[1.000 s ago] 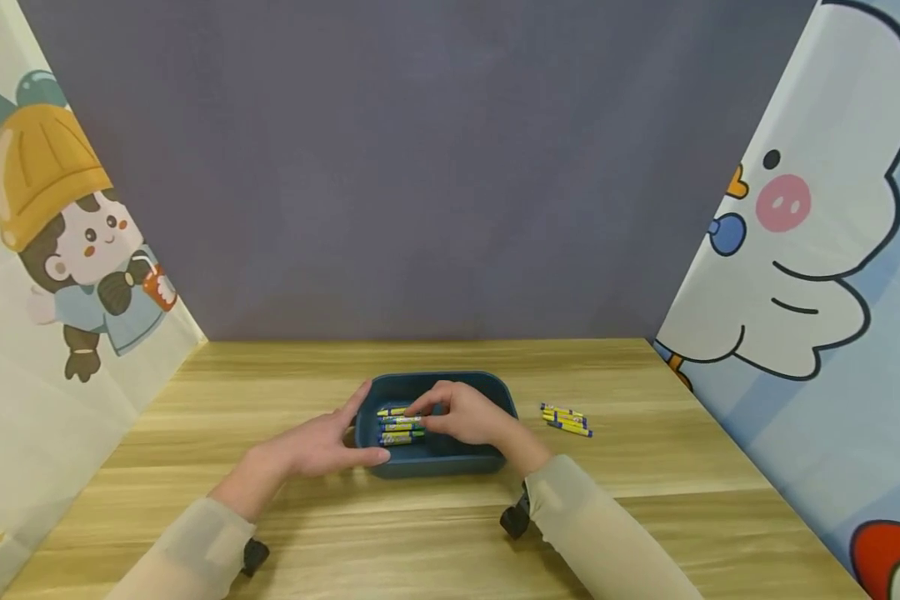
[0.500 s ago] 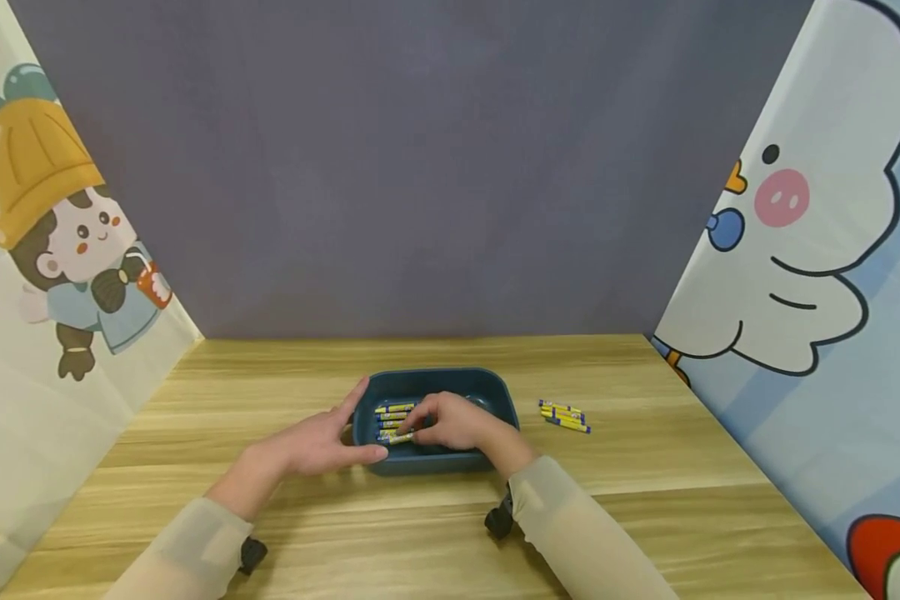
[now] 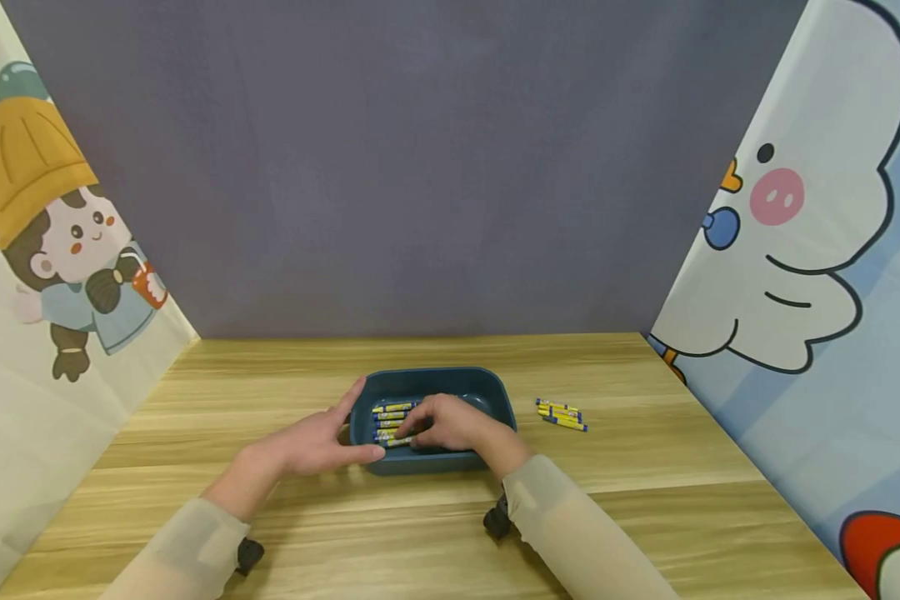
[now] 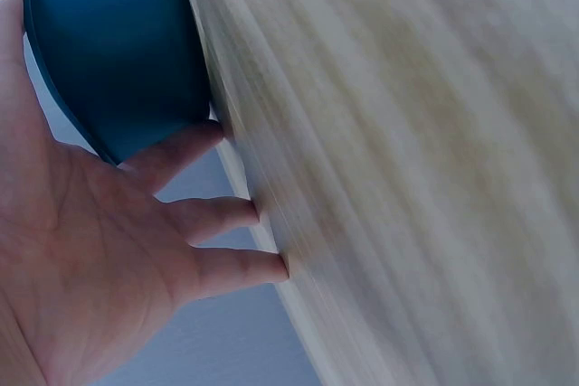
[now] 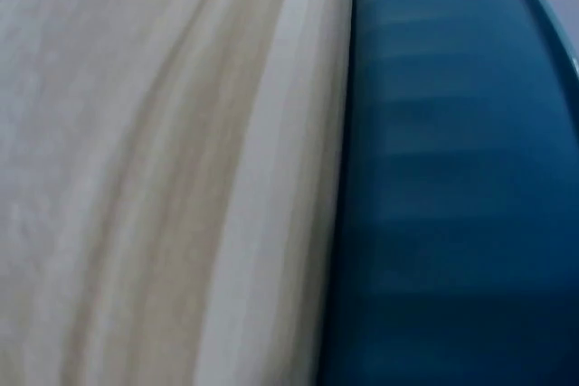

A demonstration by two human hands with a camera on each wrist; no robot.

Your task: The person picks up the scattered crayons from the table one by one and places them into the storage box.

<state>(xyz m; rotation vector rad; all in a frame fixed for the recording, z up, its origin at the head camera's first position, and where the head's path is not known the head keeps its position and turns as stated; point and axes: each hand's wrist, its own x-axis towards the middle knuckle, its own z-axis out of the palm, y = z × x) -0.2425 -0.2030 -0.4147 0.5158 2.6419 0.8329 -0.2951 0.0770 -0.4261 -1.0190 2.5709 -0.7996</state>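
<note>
In the head view, a dark blue rectangular bin (image 3: 435, 463) sits on the table with a row of yellow-and-blue crayons (image 3: 394, 407) lying in its left half. My left hand (image 3: 311, 442) is spread at the bin's left end, its thumb over the near rim. Straight fingers touch the bin's outer wall and the table in the left wrist view. Reaching inside the bin, my right hand (image 3: 453, 423) pinches the nearest crayon (image 3: 397, 443) with thumb and index finger; its right end is hidden by the fingers. The right wrist view shows only the bin's outer wall (image 5: 452, 178) and table.
Several more crayons (image 3: 561, 414) lie close together on the wooden table (image 3: 330, 533), right of the bin. A grey panel (image 3: 420, 167) stands behind the table, and printed cartoon panels flank it on both sides.
My right hand has moved toward the bin's near side, bringing a crayon to the front of the row. The left hand stays at the bin's left end. The view has shifted slightly.
</note>
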